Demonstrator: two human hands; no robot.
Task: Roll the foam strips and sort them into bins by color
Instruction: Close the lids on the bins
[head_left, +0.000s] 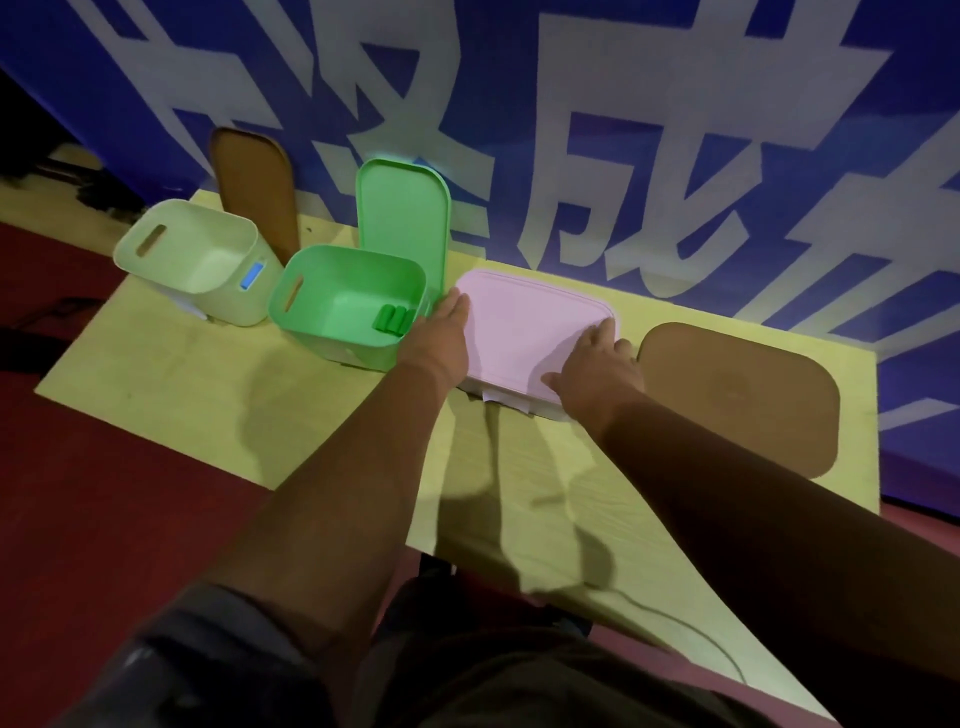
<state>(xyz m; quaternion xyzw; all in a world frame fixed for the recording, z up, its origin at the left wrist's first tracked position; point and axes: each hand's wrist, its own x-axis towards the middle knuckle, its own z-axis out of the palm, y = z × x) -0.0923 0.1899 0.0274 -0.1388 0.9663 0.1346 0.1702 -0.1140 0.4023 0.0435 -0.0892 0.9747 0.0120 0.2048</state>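
A pink bin stands at the back middle of the table, covered by its pink lid (530, 332). My left hand (441, 332) lies on the lid's left edge with fingers straight. My right hand (597, 364) presses flat on the lid's right front part. To the left, the open green bin (348, 306) holds green foam rolls (393, 318). Farther left, the pale cream bin (192, 260) holds a blue foam roll (253, 275).
A green lid (402, 228) leans upright against the blue wall behind the green bin. One brown lid (260, 192) leans behind the cream bin; another brown lid (737, 395) lies flat at the right. The yellow table (208, 395) ends over red floor at left.
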